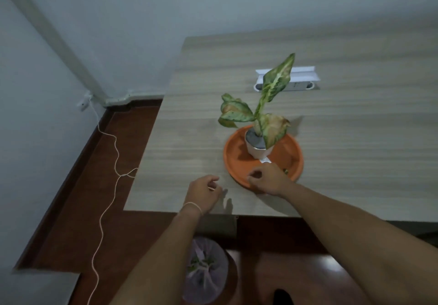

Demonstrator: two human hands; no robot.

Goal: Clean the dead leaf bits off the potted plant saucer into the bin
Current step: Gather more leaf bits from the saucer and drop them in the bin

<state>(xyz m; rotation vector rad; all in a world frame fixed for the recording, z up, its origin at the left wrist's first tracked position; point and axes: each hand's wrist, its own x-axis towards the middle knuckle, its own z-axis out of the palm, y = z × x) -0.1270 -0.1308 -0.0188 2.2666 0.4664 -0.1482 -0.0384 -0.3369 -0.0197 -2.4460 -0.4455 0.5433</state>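
Note:
An orange saucer (288, 153) sits on the wooden table and carries a small white pot (257, 152) with a green and yellowing plant (272, 86). A few small leaf bits (286, 170) lie near the saucer's front rim. My right hand (267, 178) rests over the saucer's front edge with fingers curled in a pinch; whether it holds a bit cannot be seen. My left hand (203, 192) hovers over the table just left of the saucer, fingers loosely curled, nothing visible in it. A bin lined with a pale bag (206, 269) stands on the floor below the table edge.
A white power strip box (301, 78) is set into the table behind the plant. A white cord (104, 205) trails across the dark red floor on the left from a wall socket (83, 103). The table's front edge (166, 210) runs just under my wrists.

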